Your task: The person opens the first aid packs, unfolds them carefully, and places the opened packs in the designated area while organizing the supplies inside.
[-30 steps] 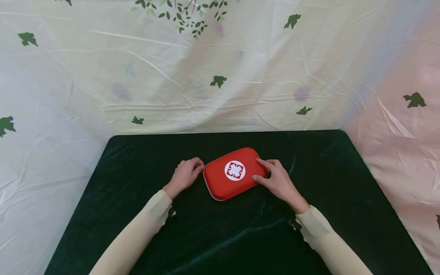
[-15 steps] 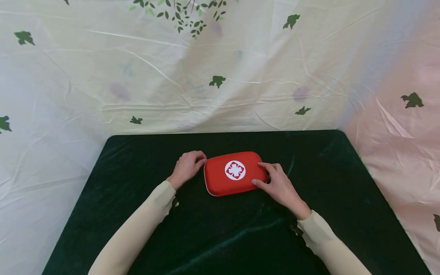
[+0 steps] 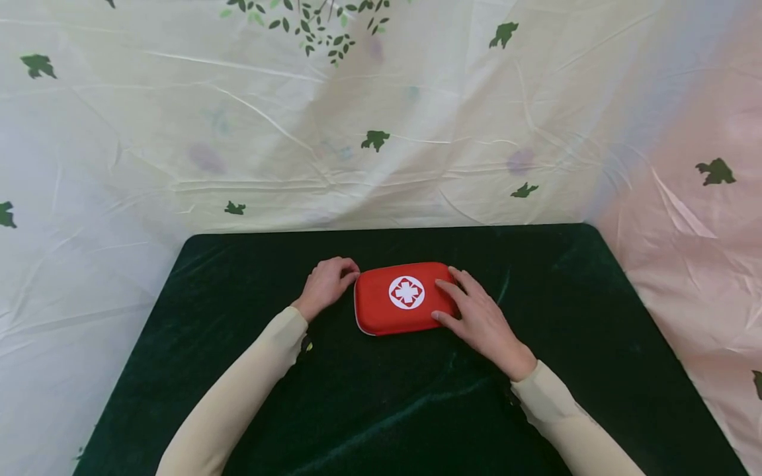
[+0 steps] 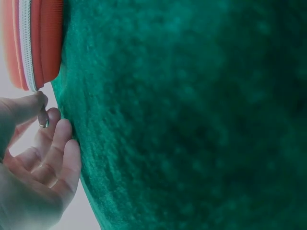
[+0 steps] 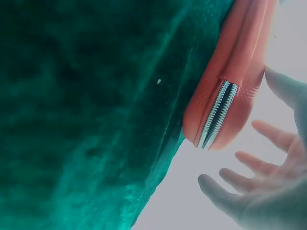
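A red zip case with a white emblem lies on the dark green cloth. At its far left corner, my left hand pinches the metal zip pull between thumb and forefinger; its other fingers are loosely bent. Closed teeth of the zip run along the side in the left wrist view. My right hand rests on the case's right end with fingers spread, the thumb at the near side. In the right wrist view, the zip's two tooth rows stand slightly apart at that end.
The green cloth covers the table, with a light crease running near the front. A pale curtain with green leaf prints hangs behind the table's back edge and at both sides.
The case has turned clockwise, from slanted to nearly level. My left hand has moved a little away from me with its corner. My right fingers have spread and shifted on the right end.
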The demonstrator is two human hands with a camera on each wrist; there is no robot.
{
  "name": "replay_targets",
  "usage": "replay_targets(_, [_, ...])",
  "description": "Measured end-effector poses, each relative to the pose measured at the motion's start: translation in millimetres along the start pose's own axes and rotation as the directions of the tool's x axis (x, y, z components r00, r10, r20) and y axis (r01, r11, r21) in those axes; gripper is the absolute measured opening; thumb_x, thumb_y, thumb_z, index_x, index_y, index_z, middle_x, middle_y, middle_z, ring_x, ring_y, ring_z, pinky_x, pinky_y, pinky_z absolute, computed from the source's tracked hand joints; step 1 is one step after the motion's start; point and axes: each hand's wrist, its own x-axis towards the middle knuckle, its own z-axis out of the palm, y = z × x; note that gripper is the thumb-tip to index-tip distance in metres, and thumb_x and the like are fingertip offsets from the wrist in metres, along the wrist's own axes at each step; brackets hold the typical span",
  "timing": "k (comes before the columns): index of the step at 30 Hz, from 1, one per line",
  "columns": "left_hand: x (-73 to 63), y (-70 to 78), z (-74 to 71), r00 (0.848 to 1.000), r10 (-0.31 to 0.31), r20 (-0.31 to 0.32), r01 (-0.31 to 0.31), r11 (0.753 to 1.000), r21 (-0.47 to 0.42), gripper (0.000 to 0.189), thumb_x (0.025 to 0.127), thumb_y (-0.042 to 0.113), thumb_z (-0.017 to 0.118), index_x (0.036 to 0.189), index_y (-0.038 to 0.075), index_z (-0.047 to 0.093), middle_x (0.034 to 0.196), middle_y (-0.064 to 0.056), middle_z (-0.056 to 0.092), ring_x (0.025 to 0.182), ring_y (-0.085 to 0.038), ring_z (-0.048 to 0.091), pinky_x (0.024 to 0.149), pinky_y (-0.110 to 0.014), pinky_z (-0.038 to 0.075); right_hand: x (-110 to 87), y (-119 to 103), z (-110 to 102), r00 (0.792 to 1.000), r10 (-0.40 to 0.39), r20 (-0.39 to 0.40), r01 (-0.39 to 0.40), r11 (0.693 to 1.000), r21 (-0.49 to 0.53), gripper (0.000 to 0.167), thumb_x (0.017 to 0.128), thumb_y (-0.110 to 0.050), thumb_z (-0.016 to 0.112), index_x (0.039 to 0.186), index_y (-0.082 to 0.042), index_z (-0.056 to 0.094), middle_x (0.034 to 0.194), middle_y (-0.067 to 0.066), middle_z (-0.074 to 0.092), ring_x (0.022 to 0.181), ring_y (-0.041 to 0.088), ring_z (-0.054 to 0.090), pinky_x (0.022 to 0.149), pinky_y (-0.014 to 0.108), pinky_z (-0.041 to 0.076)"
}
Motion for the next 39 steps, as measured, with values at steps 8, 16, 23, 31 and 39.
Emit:
replay_targets(8, [0.0,-2.2,-0.2,1.000,0.010,0.016,-0.010,1.000,-0.020,0.016,0.101,0.019,0.069,0.115,0.012,0.074,0.108,-0.007,0.070,0.085,-0.021,0.060,0.075,-0.036,0.055,7.2,-9,7,0.986,-0.141,0.086,0.147,0.987,-0.068,0.070,0.095,-0.045,0.074,0.155,-0.018,0.050,0.166,0.013,0.034,0.153,0.043,0.025,0.116,0.064,0.032])
replay_targets(16, [-2.6,-2.4,-4.2,0.999,0.026,0.028,-0.026,1.000,-0.001,0.019,0.102,0.017,0.067,0.118,0.010,0.075,0.115,-0.009,0.072,0.092,-0.022,0.063,0.081,-0.041,0.057,6.2,-8,9,0.988,-0.121,0.100,0.131,0.987,-0.092,0.066,0.098,-0.050,0.068,0.154,-0.019,0.052,0.165,0.011,0.036,0.153,0.040,0.028,0.115,0.061,0.037])
replay_targets(23, [-5.2,-5.0,-8.1,0.999,0.031,0.034,-0.032,0.999,0.033,0.019,0.102,0.018,0.067,0.117,0.010,0.074,0.114,-0.009,0.072,0.091,-0.021,0.063,0.080,-0.040,0.057,6.1,-9,9,0.989,-0.104,0.101,0.111,0.992,-0.065,0.065,0.098,-0.049,0.068,0.154,-0.019,0.052,0.165,0.010,0.035,0.154,0.040,0.026,0.114,0.063,0.037])
replay_targets(31, [-10.8,-6.6,-10.1,0.999,0.016,0.045,-0.017,1.000,0.012,0.019,0.102,0.017,0.067,0.118,0.010,0.074,0.112,-0.008,0.071,0.086,-0.020,0.061,0.076,-0.037,0.055,7.1,-11,10,0.989,-0.105,0.104,0.111,0.992,-0.056,0.065,0.098,-0.047,0.070,0.154,-0.019,0.052,0.165,0.010,0.035,0.153,0.041,0.027,0.114,0.063,0.037])
replay_targets(39, [-18.4,-2.2,-12.9,0.998,-0.017,0.055,0.016,1.000,0.015,0.019,0.101,0.016,0.068,0.117,0.010,0.074,0.110,-0.007,0.071,0.083,-0.018,0.061,0.074,-0.035,0.055,6.6,-12,11,0.989,-0.109,0.102,0.115,0.992,-0.054,0.066,0.097,-0.047,0.071,0.154,-0.020,0.051,0.166,0.009,0.034,0.154,0.040,0.024,0.112,0.064,0.039])
